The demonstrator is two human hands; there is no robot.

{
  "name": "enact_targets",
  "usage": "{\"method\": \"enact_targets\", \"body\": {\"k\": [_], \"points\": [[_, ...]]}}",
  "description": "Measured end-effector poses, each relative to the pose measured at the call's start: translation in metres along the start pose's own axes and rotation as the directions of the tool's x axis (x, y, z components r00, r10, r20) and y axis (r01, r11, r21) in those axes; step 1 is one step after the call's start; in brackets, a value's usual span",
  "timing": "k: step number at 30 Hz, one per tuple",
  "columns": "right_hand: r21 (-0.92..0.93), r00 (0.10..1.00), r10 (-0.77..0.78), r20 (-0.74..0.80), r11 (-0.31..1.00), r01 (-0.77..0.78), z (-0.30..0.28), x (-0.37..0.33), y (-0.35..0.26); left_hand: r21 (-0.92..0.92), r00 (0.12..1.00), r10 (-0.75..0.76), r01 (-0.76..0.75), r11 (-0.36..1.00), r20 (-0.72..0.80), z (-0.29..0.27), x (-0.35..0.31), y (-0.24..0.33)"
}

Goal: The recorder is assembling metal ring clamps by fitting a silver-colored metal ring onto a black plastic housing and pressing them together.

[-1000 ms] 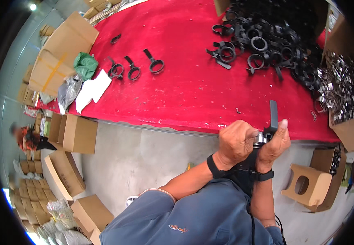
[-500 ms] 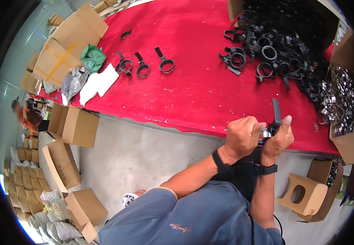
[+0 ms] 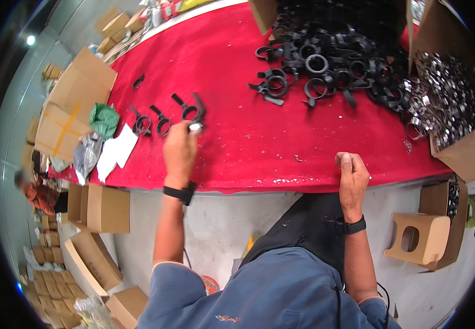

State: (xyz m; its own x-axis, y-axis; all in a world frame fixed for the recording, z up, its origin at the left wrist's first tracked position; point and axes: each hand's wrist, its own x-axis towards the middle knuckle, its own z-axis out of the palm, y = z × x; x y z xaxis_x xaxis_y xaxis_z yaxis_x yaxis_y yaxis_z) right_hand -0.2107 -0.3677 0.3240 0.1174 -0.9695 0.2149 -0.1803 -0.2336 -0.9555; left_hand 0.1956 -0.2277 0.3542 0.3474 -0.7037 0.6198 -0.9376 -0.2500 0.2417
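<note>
Over the left part of the red cloth, my left hand (image 3: 180,151) grips a black ring with a tab handle (image 3: 199,107). A shiny metal band (image 3: 195,126) shows at my fingertips on this ring. Just behind it lies another black tabbed ring (image 3: 189,112), partly covered by the held one. Several more such rings (image 3: 163,126) lie to its left. My right hand (image 3: 352,175) hovers near the table's front edge, its fingers curled in and thumb against them. Nothing shows in it.
A large heap of black rings (image 3: 317,64) lies at the far right. Beside it a cardboard box (image 3: 465,153) holds shiny metal bands (image 3: 446,98). White sheets (image 3: 118,151) and a green bag (image 3: 104,120) lie at the left. Cartons (image 3: 108,208) stand on the floor, and a person (image 3: 40,194) is beyond.
My hands were together at the right around the tabbed ring. My left hand has carried it left to the laid-out rings, while my right hand has let go. The view has shifted.
</note>
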Motion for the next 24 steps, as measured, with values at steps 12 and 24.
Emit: {"method": "enact_targets", "body": {"k": [12, 24], "points": [[-0.439, 0.940, -0.216, -0.263, 0.895, 0.083, -0.119, 0.080, 0.041, -0.207, 0.980, 0.193, -0.177, 0.962, 0.056, 0.077, 0.048, 0.118], [-0.769, 0.888, -0.246, -0.390, 0.617, -0.167, -0.192, 0.207, 0.092, -0.188, 0.866, 0.251, -0.185, 0.965, 0.432, 0.193, 0.110, 0.217]]}}
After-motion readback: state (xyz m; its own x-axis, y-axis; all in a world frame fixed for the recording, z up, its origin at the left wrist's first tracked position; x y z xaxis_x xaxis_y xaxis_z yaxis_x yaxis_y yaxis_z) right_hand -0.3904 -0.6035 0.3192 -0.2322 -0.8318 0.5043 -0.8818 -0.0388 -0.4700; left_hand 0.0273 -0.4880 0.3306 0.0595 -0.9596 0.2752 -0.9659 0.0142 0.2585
